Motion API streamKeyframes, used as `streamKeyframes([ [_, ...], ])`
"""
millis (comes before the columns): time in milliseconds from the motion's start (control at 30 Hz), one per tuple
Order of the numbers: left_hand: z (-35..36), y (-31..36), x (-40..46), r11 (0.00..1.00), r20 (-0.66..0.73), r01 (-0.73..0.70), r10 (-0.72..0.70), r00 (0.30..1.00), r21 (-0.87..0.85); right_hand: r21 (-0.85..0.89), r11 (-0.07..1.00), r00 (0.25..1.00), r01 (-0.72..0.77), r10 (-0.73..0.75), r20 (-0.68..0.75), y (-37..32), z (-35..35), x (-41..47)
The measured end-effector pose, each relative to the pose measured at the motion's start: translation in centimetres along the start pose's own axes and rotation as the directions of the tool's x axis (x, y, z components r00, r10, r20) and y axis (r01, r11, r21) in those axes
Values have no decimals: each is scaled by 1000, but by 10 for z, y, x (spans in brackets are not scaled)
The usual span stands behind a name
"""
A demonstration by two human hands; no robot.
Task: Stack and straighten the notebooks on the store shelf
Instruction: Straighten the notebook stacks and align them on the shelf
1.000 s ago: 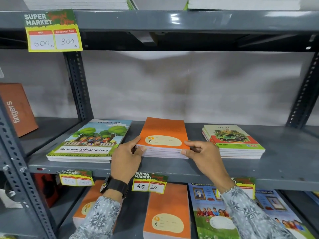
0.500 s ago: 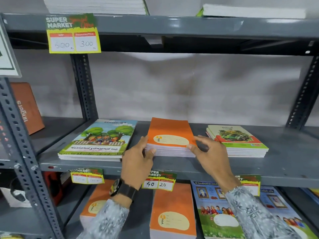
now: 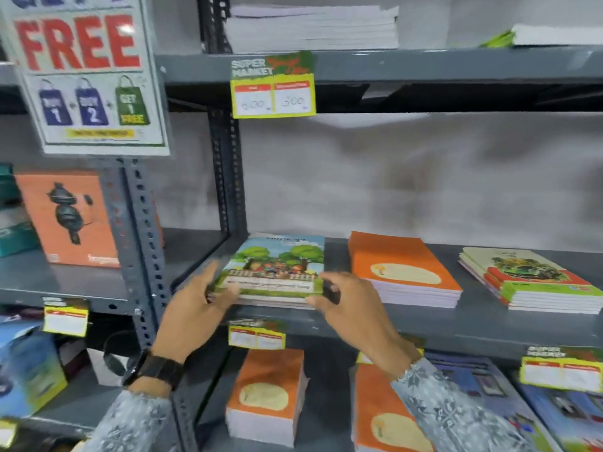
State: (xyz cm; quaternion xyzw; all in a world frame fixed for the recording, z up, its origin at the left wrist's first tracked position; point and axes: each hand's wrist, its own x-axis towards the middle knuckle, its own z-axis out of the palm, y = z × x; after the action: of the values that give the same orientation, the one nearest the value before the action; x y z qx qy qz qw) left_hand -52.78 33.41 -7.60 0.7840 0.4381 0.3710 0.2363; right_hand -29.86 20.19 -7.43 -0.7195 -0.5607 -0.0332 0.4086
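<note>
Three notebook stacks lie on the grey middle shelf (image 3: 456, 324). The left one is the tree-cover stack (image 3: 277, 265); the orange stack (image 3: 398, 265) sits in the middle and the green car-cover stack (image 3: 535, 278) on the right. My left hand (image 3: 195, 301) presses the tree-cover stack's front left corner. On the front right corner my right hand (image 3: 346, 305) pinches with thumb and fingers. Both hands grip the stack's near edge, and it rests flat on the shelf. The frame is motion-blurred.
A perforated grey upright (image 3: 143, 256) stands just left of my left hand. Above hang a "FREE" offer sign (image 3: 85, 73) and a yellow price tag (image 3: 272, 89). White-edged stacks (image 3: 310, 27) fill the top shelf. More orange notebooks (image 3: 267, 396) lie on the shelf below.
Both hands have left the orange stack and moved left onto the tree-cover stack. The view has swung left, bringing the offer sign and the neighbouring shelf bay into sight.
</note>
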Motion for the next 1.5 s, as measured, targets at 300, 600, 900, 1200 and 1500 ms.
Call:
streamKeyframes([
  [300, -3, -29, 30, 993, 144, -103, 93, 985, 61, 56, 991, 992, -125, 126, 2, -2, 22, 5],
  [600, -3, -37, 30, 998, 105, -52, 56, 993, -43, 77, 987, 990, -140, 142, -13, -3, 31, 6],
  [900, 3, -51, 27, 979, -5, -38, 38, 999, -199, 7, 993, 992, -114, 114, -61, -5, 34, -1],
  [1200, 7, -50, 21, 984, -91, -72, 58, 994, -162, 33, 989, 989, -144, 145, -18, -7, 33, -1],
  [1500, 2, -42, 13, 992, -84, -41, 31, 996, -119, 25, 986, 986, -163, 163, 18, -8, 32, -2],
])
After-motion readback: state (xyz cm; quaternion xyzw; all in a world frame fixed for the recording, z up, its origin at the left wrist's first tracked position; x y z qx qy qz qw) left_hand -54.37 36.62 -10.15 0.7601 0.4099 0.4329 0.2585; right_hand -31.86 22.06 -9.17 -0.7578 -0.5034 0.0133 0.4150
